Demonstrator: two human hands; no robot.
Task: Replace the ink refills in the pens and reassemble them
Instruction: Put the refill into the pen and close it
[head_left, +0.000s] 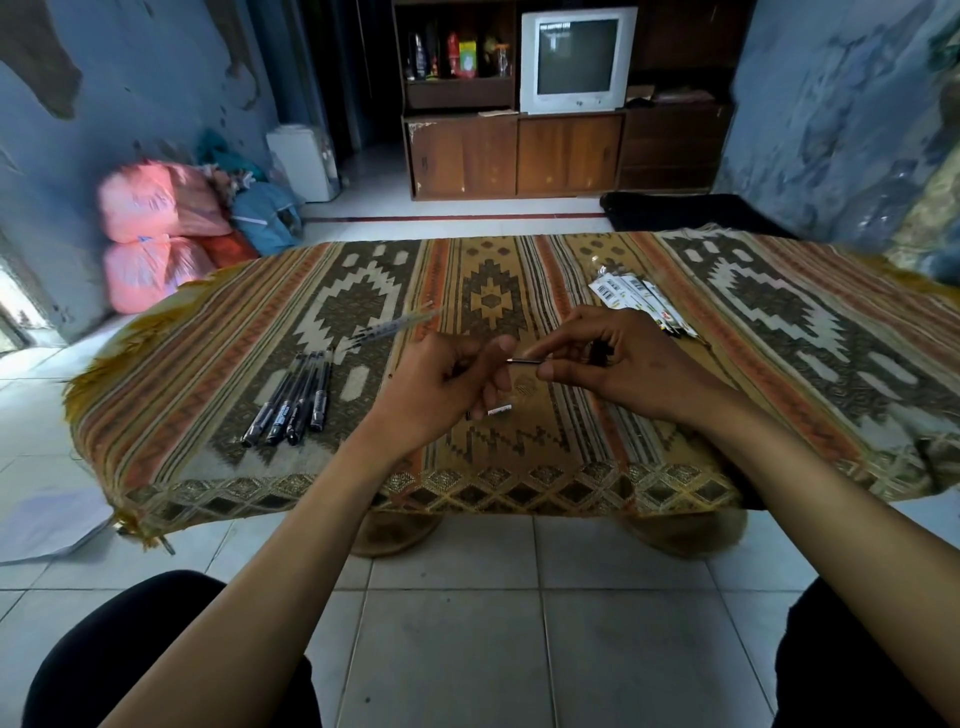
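Note:
Over the middle of the patterned table my left hand (457, 387) grips a pen barrel, whose white-labelled end (500, 411) pokes out below the fingers. My right hand (602, 358) pinches a thin ink refill (524, 360) between thumb and forefinger, its tip close to my left thumb. A small dark part shows inside my right palm. Several black pens (293, 397) lie side by side on the table at the left. A clear pen barrel (392, 327) lies just beyond them.
Packets of refills (641, 301) lie on the table cloth (779, 364) at the back right. Pink bags (156, 234) sit on the floor at the left; a TV cabinet (519, 150) stands beyond. White paper (47, 525) lies on the tiles.

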